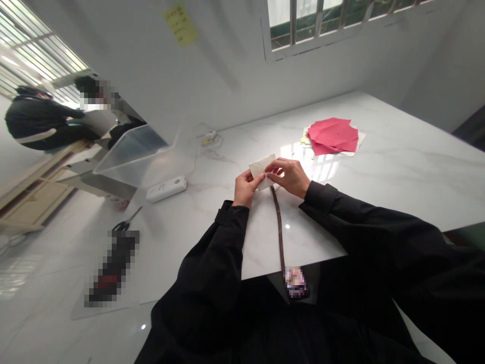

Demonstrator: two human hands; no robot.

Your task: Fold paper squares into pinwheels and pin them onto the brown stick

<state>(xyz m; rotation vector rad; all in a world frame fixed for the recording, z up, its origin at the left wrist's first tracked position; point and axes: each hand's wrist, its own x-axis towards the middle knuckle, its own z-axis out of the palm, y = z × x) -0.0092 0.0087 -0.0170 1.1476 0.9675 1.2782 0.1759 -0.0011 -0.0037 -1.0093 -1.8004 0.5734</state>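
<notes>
Both my hands hold a small folded piece of white paper (pixel 260 167) just above the white marble table (pixel 397 167). My left hand (pixel 245 188) pinches its lower left edge. My right hand (pixel 288 176) pinches its right side with thumb and fingers closed on it. Both arms wear black sleeves. A thin dark strap (pixel 279 227) runs from under the paper toward my body.
Red and pink paper sheets (pixel 332 135) lie at the back right. A clear plastic box (pixel 136 156) and a white rectangular device (pixel 166 189) sit at left, with scissors (pixel 127 222) nearer. People stand far left by a wooden bench.
</notes>
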